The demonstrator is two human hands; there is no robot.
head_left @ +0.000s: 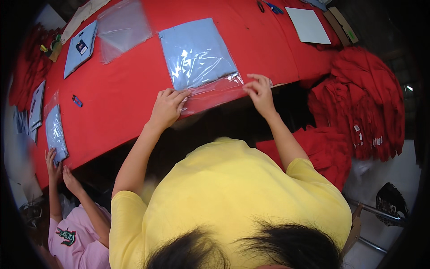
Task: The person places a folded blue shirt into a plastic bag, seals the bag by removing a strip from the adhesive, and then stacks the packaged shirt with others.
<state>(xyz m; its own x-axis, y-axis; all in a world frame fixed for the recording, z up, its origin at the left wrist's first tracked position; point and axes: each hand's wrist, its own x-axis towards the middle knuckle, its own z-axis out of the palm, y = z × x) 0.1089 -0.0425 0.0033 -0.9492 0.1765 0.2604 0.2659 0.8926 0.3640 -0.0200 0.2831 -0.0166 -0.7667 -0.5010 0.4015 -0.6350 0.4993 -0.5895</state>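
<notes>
A folded light-blue garment (195,51) lies in a clear plastic bag (210,92) on the red-covered table in front of me. The bag's loose end reaches toward the near table edge. My left hand (168,107) is closed on the near left corner of the bag, fingers bent over the plastic. At the near right corner, my right hand (260,95) is raised beside the bag. Its fingers are curved, with thumb and forefinger apart, and nothing shows between them.
Clear empty bags (123,29) and a tagged folded blue garment (81,47) lie at the far left, with thread snips (77,100) nearer. Another person's hands (62,172) touch a bagged garment (54,134). Red garments (358,98) are heaped right. A white board (307,25) lies far right.
</notes>
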